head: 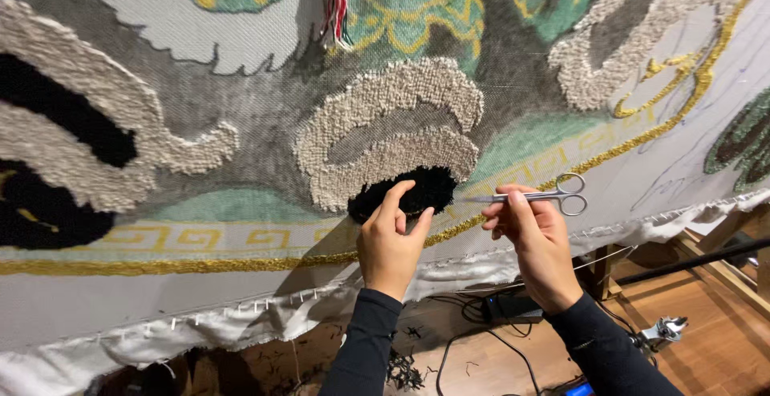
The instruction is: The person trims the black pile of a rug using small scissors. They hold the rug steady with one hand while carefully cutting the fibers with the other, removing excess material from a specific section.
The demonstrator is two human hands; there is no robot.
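1. While the big tufted rug (241, 123) hangs stretched on its frame, the person stands close under it, both arms in dark sleeves raised to the cloth.
2. Their left hand (391, 240) rests on the black pile patch (405, 191), which sits low on the rug just under two cream arcs; the fingers are loosely spread, thumb and forefinger pressing into the fluff.
3. Their right hand (533, 232) pinches a pair of small steel scissors (539, 196) by the shanks, not through the loops. The fingers are closed narrowly on the metal, and the thin blades point left toward the black patch, just short of it.
4. Handling, as I judge it: the scissors look light, hard and a bit slick, so a grip near the pivot or through the two finger loops would hold them steadier. The pile looks soft and springy and easy to over-cut. The backing cloth seems taut but yielding, so a flat hand beside the cut would steady it.
5. Count: one pair of scissors, with two ring handles; two hands; one black patch under the hands, with more black areas far left.
6. A gold cord border (200, 265) runs below the patch, and the white cloth edge (241, 320) is stapled along the bottom.
7. Below, on the wooden floor (706, 340), lie black cables (481, 348) and dark yarn clippings (405, 372).
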